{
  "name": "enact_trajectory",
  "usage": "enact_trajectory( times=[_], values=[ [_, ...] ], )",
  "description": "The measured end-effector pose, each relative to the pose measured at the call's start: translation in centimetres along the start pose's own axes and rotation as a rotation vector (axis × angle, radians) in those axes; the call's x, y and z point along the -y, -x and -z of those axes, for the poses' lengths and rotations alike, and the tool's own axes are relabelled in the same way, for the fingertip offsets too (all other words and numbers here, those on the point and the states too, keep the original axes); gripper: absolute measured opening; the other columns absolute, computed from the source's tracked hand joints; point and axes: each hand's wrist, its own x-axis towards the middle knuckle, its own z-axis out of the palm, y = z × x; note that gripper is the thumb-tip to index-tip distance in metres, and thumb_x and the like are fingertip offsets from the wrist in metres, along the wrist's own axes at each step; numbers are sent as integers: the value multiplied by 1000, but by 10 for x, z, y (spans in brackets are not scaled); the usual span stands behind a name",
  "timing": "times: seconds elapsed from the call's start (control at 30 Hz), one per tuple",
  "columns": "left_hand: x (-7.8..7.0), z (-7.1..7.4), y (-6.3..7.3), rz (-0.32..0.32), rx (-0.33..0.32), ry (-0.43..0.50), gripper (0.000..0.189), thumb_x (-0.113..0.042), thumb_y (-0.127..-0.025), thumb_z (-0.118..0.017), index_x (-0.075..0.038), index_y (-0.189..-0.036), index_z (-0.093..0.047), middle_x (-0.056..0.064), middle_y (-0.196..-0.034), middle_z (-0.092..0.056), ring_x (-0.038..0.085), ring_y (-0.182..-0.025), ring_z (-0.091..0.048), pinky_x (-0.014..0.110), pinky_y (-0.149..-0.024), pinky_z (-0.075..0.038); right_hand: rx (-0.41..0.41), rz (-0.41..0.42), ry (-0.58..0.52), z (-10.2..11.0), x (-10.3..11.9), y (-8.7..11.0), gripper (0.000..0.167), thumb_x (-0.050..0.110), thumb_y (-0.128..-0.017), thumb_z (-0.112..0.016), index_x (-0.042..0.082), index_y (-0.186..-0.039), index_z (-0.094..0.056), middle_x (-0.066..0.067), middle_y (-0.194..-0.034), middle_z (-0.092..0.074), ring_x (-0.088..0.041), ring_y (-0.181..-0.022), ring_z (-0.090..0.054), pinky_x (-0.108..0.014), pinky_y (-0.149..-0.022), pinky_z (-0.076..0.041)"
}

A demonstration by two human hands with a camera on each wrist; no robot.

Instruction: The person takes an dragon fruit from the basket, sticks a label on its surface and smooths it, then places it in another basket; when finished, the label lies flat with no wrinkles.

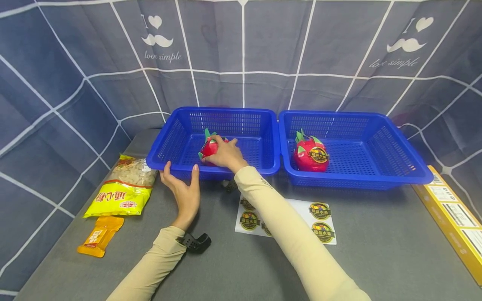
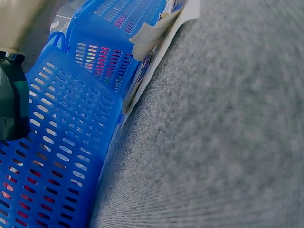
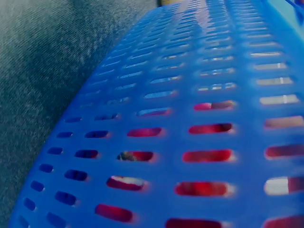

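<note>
My right hand [image 1: 228,154] reaches over the front rim of the left blue basket [image 1: 226,110] and grips a red dragon fruit [image 1: 209,147] with green leaf tips. Fingers cover part of the fruit. At the basket's front left, my left hand [image 1: 183,195] has its thumb and fingers spread at the rim, holding nothing. In the right wrist view, red shows through the slots of the basket wall [image 3: 171,123]. A second dragon fruit [image 1: 306,161], bearing a dark round sticker [image 1: 318,155], sits at the left of the right blue basket [image 1: 339,115].
A sheet of round stickers [image 1: 293,205] lies before the baskets, partly under my right forearm. To the left are a yellow bag of pasta [image 1: 124,188] and a small orange packet [image 1: 99,236]. A long yellow box [image 1: 452,217] lies at the right. Grey checked cloth [image 1: 271,46] hangs behind.
</note>
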Motion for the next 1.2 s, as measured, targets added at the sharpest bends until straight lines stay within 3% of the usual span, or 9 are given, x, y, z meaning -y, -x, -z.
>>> enact_trajectory(
  times=[0.53,0.87,1.03,1.2],
  values=[
    [1,-4,1,-37,-24,-3,73,-37,-81,-64,-9,-135,-24,18,-145,-11,22,-138,-8,38,-115,-7,-3,-84,-239,8,-5,0,74,51,-68,-70,36,-132,-36,-20,-125,-40,-33,-106,-50,-46,-85,-45],
    [2,-2,1,-41,-31,-10,69,-30,-82,-64,-9,-135,-24,17,-145,-11,22,-138,-8,37,-115,-7,-2,-21,-442,15,-12,5,76,47,-70,-70,33,-135,-34,-5,-129,-48,-30,-122,-38,-46,-91,-45],
    [2,-2,0,-48,-30,-5,70,-32,-82,-64,-9,-135,-24,17,-144,-12,20,-138,-9,35,-115,-8,-1,-24,-664,19,-15,8,74,41,-71,-72,31,-134,-34,-5,-130,-48,-28,-114,-51,-40,-81,-53],
    [2,-2,-1,-44,-30,-3,71,-32,-81,-65,-7,-134,-24,18,-144,-12,20,-138,-8,36,-115,-8,-2,-52,-809,19,-19,10,72,39,-73,-71,33,-134,-33,-5,-133,-43,-31,-111,-54,-39,-67,-56]
  ],
)
